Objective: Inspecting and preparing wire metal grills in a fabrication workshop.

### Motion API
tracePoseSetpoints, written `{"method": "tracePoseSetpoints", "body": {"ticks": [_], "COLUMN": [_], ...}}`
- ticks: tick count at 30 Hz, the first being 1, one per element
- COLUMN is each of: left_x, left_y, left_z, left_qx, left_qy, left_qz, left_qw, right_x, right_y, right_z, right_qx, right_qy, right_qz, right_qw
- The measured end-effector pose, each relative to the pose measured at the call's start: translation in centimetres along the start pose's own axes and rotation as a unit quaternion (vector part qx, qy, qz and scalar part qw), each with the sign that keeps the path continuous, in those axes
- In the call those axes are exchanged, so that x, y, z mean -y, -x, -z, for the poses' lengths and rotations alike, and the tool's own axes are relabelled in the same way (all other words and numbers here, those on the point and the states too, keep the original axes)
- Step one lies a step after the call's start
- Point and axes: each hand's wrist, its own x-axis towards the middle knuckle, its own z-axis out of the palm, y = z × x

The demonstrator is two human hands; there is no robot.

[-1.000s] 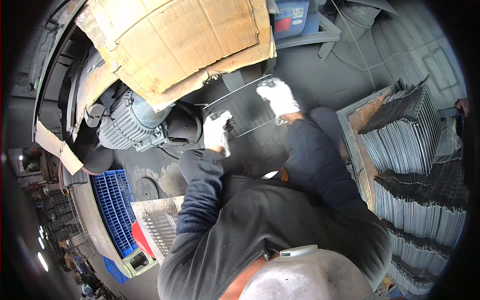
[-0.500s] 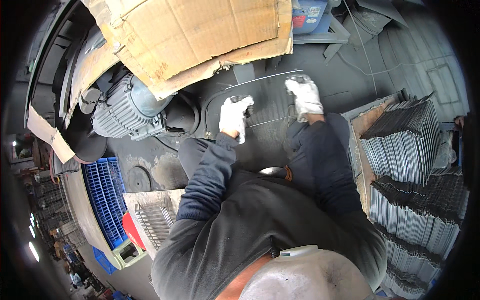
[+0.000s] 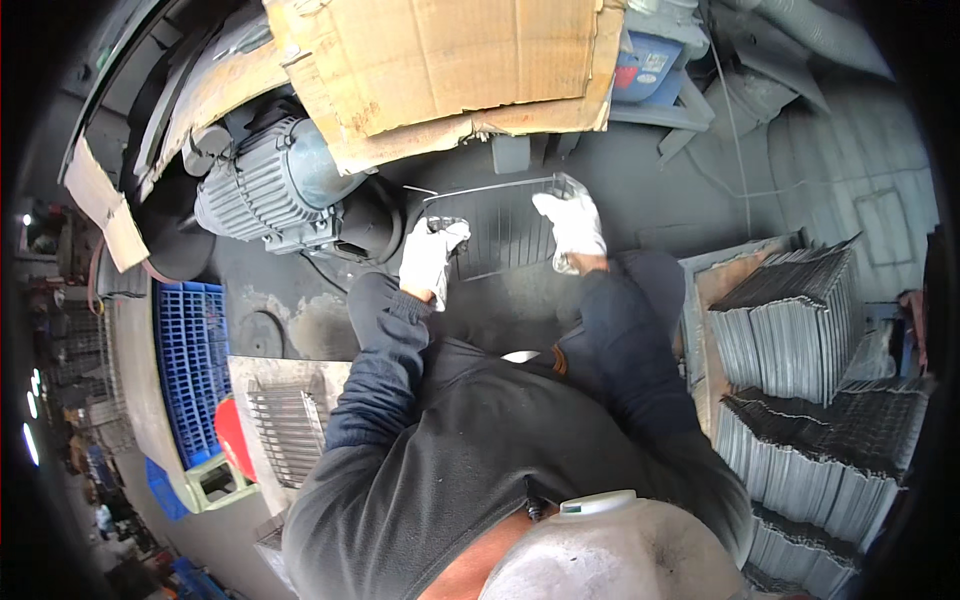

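Shifted rightward since earlier, wire rack (image 3: pixel 505 228) over the dark bench (image 3: pixel 640 200) by the motor (image 3: pixel 262 188), our left hand (image 3: pixel 430 258) and right hand (image 3: pixel 572 222) each clamped on an edge; risk: thin wires snagging our gloves.

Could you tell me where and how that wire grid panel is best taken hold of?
Probably by its two short side edges, one hand from each side, as the left hand and right hand grip the wire grid panel now: it is flat, wide and thin, so end grips should steady it.
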Motion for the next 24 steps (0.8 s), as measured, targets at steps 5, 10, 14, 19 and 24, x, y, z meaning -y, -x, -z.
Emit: {"method": "tracePoseSetpoints", "body": {"ticks": [5,10,14,19,24], "left_x": [-5.4,-11.9,-11.5,-8.2,-10.5], "left_y": [4.1,7.1,9.8,9.6,9.5], "left_z": [-1.3,-2.6,-4.2,-5.7,-4.1], "left_qx": [0.044,0.069,-0.211,-0.083,-0.013], "left_qy": [-0.292,-0.363,-0.294,0.313,0.368], "left_qz": [-0.143,-0.354,-0.344,-0.012,-0.016], "left_qw": [0.944,0.859,0.866,0.946,0.93], "right_x": [9.2,9.7,4.9,6.9,3.4], "right_y": [9.0,11.5,11.3,11.6,12.6], "right_z": [2.4,3.3,4.1,2.4,1.4], "right_qx": [0.085,0.281,0.073,0.081,0.11], "right_qy": [0.349,0.432,-0.007,-0.416,-0.441], "right_qz": [0.316,0.147,0.179,0.043,-0.059], "right_qw": [0.878,0.844,0.981,0.905,0.889]}}
